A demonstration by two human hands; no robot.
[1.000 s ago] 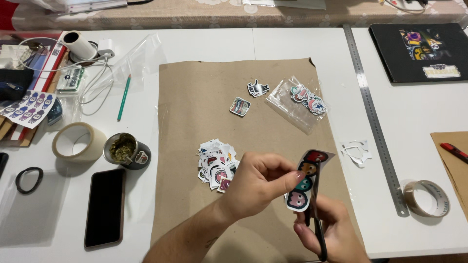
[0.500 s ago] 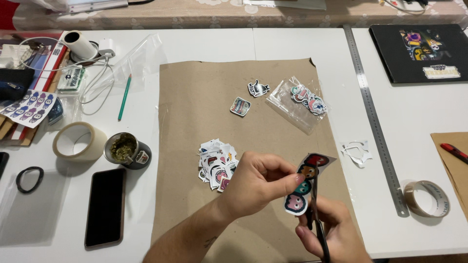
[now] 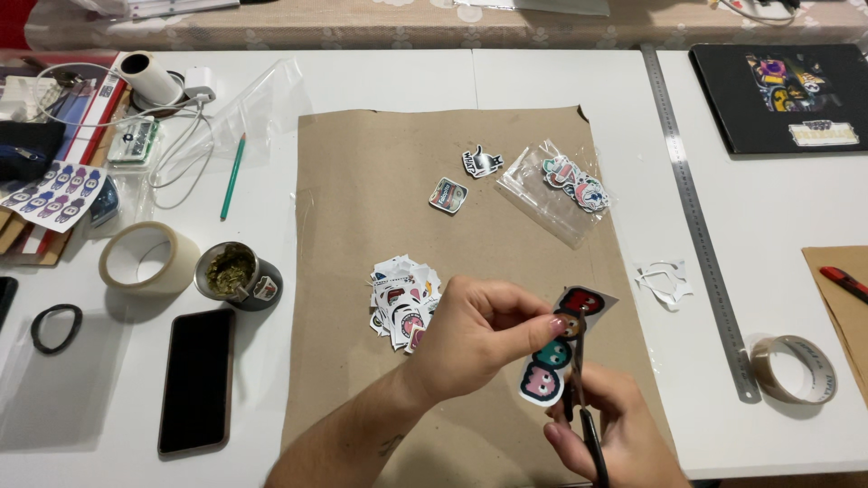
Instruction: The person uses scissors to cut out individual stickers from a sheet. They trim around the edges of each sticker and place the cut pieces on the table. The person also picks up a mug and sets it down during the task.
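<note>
My left hand (image 3: 475, 336) pinches a strip of sticker sheet (image 3: 553, 354) with red, teal and pink round figures, held above a sheet of brown kraft paper (image 3: 362, 208). My right hand (image 3: 615, 434) grips black scissors (image 3: 580, 398) whose blades run along the strip's right edge. A pile of cut stickers (image 3: 402, 300) lies just left of my left hand. Farther up the paper lie two single stickers (image 3: 448, 195) and a clear bag of stickers (image 3: 568, 185).
A long metal ruler (image 3: 696, 217) runs down the right side, with a paper offcut (image 3: 665, 282) and a tape roll (image 3: 796, 369) near it. At left are a black phone (image 3: 197, 380), a metal cup (image 3: 237, 274), a wide tape roll (image 3: 145, 258) and a green pencil (image 3: 234, 175).
The strip and the scissors have shifted slightly; my hands stay in nearly the same place over the paper's lower right.
</note>
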